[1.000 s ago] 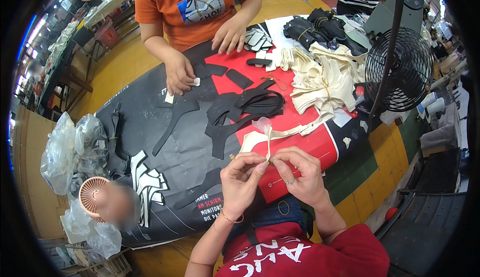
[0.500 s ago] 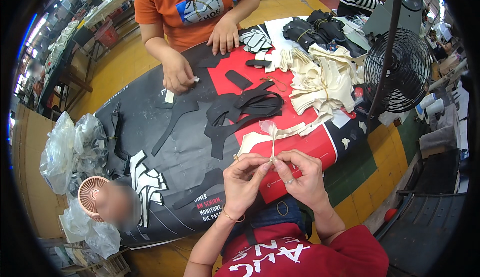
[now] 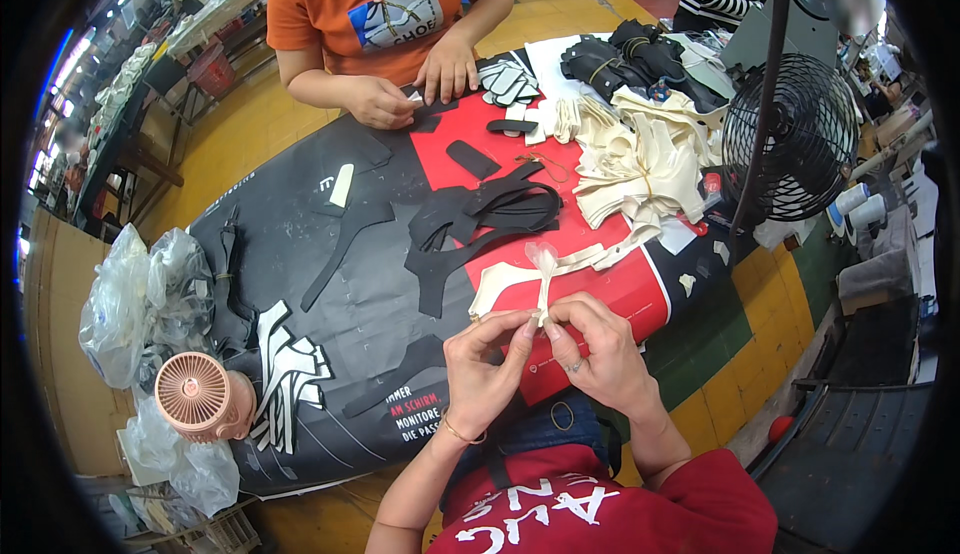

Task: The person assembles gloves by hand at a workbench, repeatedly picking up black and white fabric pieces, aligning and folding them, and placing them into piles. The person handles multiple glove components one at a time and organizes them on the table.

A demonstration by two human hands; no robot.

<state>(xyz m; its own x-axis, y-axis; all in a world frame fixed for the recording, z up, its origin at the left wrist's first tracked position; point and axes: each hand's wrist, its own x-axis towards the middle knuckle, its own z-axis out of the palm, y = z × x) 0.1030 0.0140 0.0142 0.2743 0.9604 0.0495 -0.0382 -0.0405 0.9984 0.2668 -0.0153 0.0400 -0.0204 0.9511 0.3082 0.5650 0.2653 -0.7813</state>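
Close to the table's near edge, my left hand (image 3: pixel 487 366) and my right hand (image 3: pixel 602 356) pinch a small cream piece (image 3: pixel 545 289) between thumbs and forefingers. Its upper end spreads into a thin, see-through flap. Behind it a curved cream cut piece (image 3: pixel 503 278) lies on the red part of the table cover. Farther back rests a heap of curved black cut pieces (image 3: pixel 485 216). What exactly sits between my fingertips is too small to make out.
Across the table (image 3: pixel 375 279) a person in orange (image 3: pixel 385 14) handles a small white bit. Stacked cream pieces (image 3: pixel 640 169) and a black caged fan (image 3: pixel 795 139) stand right. At left are plastic bags (image 3: pixel 115 279), a pink fan (image 3: pixel 200 394) and white-and-black strips (image 3: pixel 290 374).
My hands stay nearly in place, still pinching the cream piece. The other person's hand on the left has drawn back toward their body with the small white bit.
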